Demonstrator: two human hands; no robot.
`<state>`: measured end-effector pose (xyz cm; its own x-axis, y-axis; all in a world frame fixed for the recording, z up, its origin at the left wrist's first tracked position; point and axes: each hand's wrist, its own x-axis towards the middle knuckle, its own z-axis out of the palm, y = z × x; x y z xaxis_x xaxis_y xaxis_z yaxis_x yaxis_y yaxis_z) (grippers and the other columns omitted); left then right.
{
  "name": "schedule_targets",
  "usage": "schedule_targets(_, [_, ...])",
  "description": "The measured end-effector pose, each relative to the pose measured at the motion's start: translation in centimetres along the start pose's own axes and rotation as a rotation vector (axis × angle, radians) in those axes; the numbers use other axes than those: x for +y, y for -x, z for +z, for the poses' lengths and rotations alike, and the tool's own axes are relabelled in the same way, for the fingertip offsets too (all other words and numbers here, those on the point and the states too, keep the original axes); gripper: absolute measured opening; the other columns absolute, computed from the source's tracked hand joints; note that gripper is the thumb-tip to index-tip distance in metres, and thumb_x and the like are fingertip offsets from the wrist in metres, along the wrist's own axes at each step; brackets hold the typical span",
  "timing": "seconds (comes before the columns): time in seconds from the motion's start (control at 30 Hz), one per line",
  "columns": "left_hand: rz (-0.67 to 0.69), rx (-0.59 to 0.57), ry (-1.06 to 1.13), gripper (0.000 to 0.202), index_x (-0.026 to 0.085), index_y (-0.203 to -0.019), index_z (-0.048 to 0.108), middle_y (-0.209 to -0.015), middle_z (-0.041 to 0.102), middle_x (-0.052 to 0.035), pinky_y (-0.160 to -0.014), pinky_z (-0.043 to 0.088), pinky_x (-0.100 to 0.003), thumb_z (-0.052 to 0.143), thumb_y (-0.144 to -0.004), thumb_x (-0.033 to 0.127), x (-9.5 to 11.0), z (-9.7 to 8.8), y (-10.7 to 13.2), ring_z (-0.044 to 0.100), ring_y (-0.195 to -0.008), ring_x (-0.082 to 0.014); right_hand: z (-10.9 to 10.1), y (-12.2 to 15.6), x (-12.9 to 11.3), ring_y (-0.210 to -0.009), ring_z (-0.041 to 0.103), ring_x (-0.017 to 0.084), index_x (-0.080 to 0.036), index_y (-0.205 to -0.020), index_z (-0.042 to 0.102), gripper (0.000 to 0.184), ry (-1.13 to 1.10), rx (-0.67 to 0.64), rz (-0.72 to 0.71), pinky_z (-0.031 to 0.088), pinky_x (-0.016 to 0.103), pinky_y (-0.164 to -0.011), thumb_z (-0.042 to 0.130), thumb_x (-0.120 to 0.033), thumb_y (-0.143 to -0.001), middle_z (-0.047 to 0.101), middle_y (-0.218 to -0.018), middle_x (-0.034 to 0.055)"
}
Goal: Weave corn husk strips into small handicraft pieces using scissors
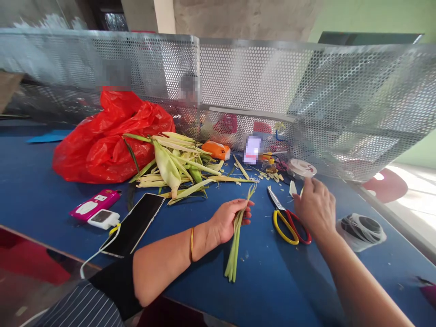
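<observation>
A slim bundle of pale green strips (235,254) slants above the near part of a blue table (259,295), its even ends toward the worker; whether they touch the surface is unclear. The left hand (229,220), a gold bangle (191,244) at its wrist, is closed around the bundle near the thin, ragged upper tips. The strips look light and pliable, likely to crease or split under hard pressure and to slide against one another; a gentle grip gathering all of them near the tips appears the surest hold.

To the left lie a dark-screened phone (138,225) and a pink device (97,204). To the right are red-and-yellow-handled scissors (281,209), blades pointing away, and a dark roll in clear wrap (361,231). The right hand (318,206), well apart from the left, reaches over the table with fingers bent beside a small pale scrap (292,187); whether it grips anything cannot be told.

Beyond, a roll of tape (302,168), a heap of husks (166,168), an orange packet (216,150) and a bulging red plastic bag (112,136) stand before a perforated metal screen (245,72).
</observation>
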<state>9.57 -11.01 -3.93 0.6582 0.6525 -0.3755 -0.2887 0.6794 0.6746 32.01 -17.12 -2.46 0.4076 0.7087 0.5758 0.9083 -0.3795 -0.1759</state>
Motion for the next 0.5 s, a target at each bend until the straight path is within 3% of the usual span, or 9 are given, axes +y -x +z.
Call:
schedule_targets(0.1, [0.053,-0.008,0.136,0.010,0.010,-0.083,0.068,-0.073,0.062,-0.0037,-0.069,0.052,-0.025,0.059,-0.087,0.012,0.4,0.0,-0.1,0.062,-0.067,-0.0110,-0.6,2.1,-2.8,-0.107,0.060,0.030,-0.019,-0.113,0.066,0.038,-0.436,-0.177,0.064,0.043,0.044,-0.092,0.050,-0.043,-0.090,0.067,-0.120,0.0145])
schedule_targets(0.17, [0.094,-0.012,0.200,0.007,0.010,-0.083,0.068,-0.075,0.064,-0.0044,-0.075,0.053,-0.027,0.062,-0.086,0.010,0.6,0.0,-0.3,0.063,-0.069,-0.0117,-0.8,3.7,-5.0,-0.093,0.065,0.026,-0.018,-0.096,0.070,0.040,-0.818,-0.388,0.162,0.048,0.039,-0.084,0.056,-0.054,-0.083,0.073,-0.100,0.0115])
schedule_targets(0.27, [0.126,-0.045,0.243,0.007,0.010,-0.084,0.069,-0.076,0.065,-0.0048,-0.072,0.053,-0.025,0.062,-0.086,0.010,0.6,-0.2,-0.3,0.064,-0.070,-0.0120,-0.6,5.5,-8.0,-0.081,0.068,0.022,-0.017,-0.096,0.069,0.053,-1.182,-0.749,0.328,0.051,0.032,-0.072,0.068,-0.063,-0.070,0.074,-0.088,0.0088])
schedule_targets(0.4, [0.089,-0.065,0.212,0.006,0.013,-0.087,0.069,-0.078,0.064,-0.0042,-0.069,0.052,-0.026,0.065,-0.084,0.016,0.5,-0.3,-0.1,0.063,-0.069,-0.0128,0.0,6.8,-10.0,-0.066,0.066,0.016,-0.016,-0.089,0.065,0.055,-1.321,-0.827,0.494,0.049,0.025,-0.057,0.079,-0.060,-0.059,0.072,-0.080,0.0042])
schedule_targets(0.5, [0.162,-0.003,0.150,0.006,0.011,-0.086,0.071,-0.077,0.062,-0.0031,-0.071,0.049,-0.023,0.068,-0.082,0.014,0.4,0.0,0.0,0.060,-0.068,-0.0096,0.4,7.4,-10.3,-0.061,0.065,0.015,-0.016,-0.084,0.063,0.053,-1.288,-0.833,0.555,0.048,0.024,-0.052,0.078,-0.060,-0.060,0.071,-0.075,0.0043])
